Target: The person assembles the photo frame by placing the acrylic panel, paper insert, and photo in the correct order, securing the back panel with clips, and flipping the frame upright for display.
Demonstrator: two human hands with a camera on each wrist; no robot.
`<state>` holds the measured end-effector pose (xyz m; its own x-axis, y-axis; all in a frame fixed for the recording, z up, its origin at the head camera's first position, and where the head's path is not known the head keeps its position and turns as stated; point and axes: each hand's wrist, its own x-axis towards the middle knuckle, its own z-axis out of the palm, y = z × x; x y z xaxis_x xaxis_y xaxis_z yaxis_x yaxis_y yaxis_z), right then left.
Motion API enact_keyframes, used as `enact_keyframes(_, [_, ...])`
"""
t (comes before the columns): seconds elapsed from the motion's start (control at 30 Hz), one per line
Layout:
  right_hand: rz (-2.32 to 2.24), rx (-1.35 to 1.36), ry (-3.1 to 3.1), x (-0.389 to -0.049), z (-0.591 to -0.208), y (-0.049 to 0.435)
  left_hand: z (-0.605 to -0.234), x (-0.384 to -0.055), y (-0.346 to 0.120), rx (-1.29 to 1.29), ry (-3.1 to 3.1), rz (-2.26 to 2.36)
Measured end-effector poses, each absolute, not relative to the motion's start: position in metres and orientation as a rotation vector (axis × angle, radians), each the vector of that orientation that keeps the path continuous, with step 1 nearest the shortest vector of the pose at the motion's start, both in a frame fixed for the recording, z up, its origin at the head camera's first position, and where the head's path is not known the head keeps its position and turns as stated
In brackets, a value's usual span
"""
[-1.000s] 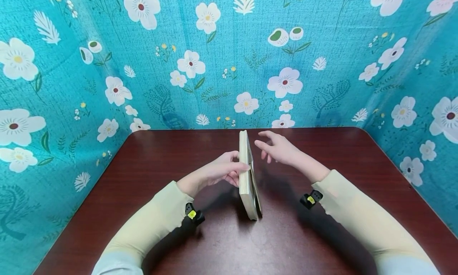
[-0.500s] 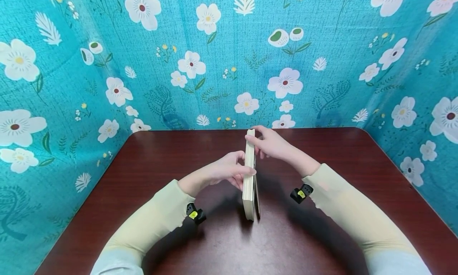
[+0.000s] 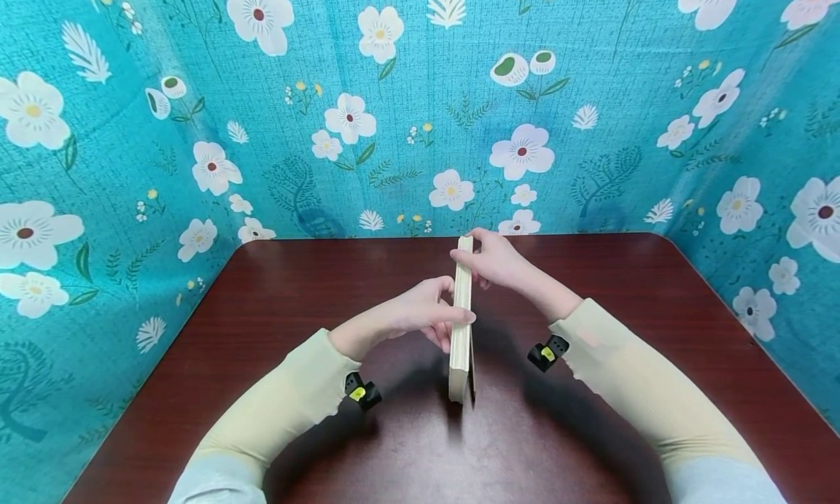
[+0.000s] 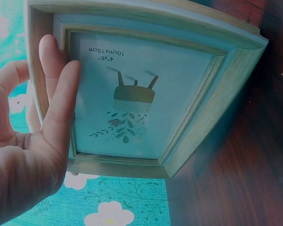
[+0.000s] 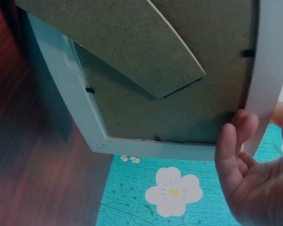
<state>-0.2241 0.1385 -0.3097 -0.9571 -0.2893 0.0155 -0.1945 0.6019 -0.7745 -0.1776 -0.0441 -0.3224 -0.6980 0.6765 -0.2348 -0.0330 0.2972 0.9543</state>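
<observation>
A picture frame [image 3: 462,289] is held on edge above the middle of the table, its narrow side toward the head camera. My left hand [image 3: 423,313] grips it midway, thumb across the narrow side and fingers on the front. Near the far end, my right hand [image 3: 496,262] pinches it, thumb over the edge and fingers on the back. The left wrist view shows the front: a light wood border and a potted-plant print [image 4: 132,113], upside down there. Seen from the right wrist, a brown backing board [image 5: 151,120] carries an easel leg [image 5: 127,42] and small black tabs.
The dark red-brown tabletop [image 3: 328,263] has rounded far corners. Behind it and at both sides hangs a turquoise cloth [image 3: 407,74] with white flowers. Each wrist wears a small black camera, one on the left [image 3: 363,392] and one on the right [image 3: 547,353].
My right hand has moved left onto the far end of the picture frame and now grips it. The frame has shifted slightly right and turned more edge-on; my left hand kept its hold.
</observation>
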Motion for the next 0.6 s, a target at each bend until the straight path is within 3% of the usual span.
enact_keyframes(0.33, [-1.381, -0.37, 2.704, -0.227, -0.319, 0.142, -0.327, -0.177, -0.047, 0.611, 1.954, 1.425])
enact_keyframes(0.6, [-1.568, -0.331, 2.689, -0.228, -0.33, 0.155, -0.345, -0.187, -0.063, 0.619, 2.028, 1.657])
